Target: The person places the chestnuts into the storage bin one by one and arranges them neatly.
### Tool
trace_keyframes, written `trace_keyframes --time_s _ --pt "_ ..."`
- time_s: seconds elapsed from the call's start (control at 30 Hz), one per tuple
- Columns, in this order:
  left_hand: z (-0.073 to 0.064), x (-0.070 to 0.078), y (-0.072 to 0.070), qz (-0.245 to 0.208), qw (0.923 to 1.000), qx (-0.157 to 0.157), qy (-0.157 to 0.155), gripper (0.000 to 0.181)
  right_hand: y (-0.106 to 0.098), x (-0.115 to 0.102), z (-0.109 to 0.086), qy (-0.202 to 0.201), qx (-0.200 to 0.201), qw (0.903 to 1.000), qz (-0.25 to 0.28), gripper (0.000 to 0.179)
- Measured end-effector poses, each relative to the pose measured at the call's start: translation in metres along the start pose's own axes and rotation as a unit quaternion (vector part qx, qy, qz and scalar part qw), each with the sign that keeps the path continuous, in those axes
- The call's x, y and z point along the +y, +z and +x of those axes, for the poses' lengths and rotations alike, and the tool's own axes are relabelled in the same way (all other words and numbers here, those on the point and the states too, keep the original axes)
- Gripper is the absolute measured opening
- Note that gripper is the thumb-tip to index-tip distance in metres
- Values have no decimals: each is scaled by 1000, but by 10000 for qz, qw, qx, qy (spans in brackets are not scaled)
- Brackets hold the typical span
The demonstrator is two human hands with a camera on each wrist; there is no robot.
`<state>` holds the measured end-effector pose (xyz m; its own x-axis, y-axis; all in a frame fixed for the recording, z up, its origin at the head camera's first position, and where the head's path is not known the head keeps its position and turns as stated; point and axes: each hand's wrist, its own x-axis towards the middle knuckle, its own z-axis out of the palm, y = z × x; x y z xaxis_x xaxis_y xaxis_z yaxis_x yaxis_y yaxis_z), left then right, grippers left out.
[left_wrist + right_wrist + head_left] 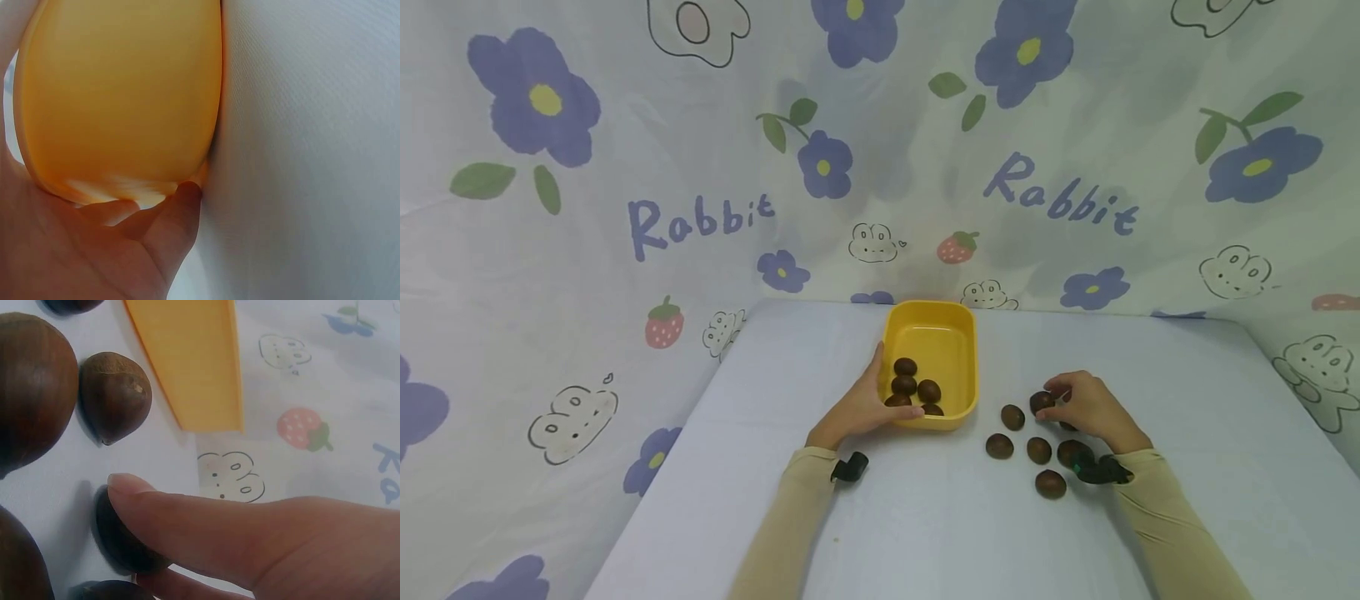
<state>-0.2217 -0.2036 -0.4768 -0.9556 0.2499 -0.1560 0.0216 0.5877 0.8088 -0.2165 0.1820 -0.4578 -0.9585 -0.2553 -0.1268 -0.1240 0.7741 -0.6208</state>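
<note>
A yellow plastic container stands at the middle of the table, with several brown chestnuts in its near left part. My left hand grips the container at its near left corner, the thumb along the front wall. In the left wrist view, fingers bend against the yellow outer wall. To the right of the container, my right hand pinches a dark chestnut low over the table. More chestnuts lie loose around and below that hand; one is partly hidden behind its fingers.
A white cloth covers the table. Behind it and at both sides hangs a fabric backdrop printed with flowers, rabbits and strawberries. Each wrist carries a black camera strap.
</note>
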Motion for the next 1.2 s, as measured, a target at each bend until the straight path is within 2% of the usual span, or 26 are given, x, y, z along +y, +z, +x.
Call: trace_keyframes --time_s 0.33,0.67,0.87,1.2 --pt "-1 0 0 41 10000 7 -3 144 3 0 2 7 61 10000 -21 51" --pt "-1 -3 1 31 10000 15 58 143 4 -2 2 3 78 9999 -117 51" --pt "-2 0 1 20 10000 35 -19 142 2 -3 2 -23 99 9999 -120 53" --pt "-1 1 0 104 9999 43 -14 140 -5 -13 1 -74 320 9995 -20 56"
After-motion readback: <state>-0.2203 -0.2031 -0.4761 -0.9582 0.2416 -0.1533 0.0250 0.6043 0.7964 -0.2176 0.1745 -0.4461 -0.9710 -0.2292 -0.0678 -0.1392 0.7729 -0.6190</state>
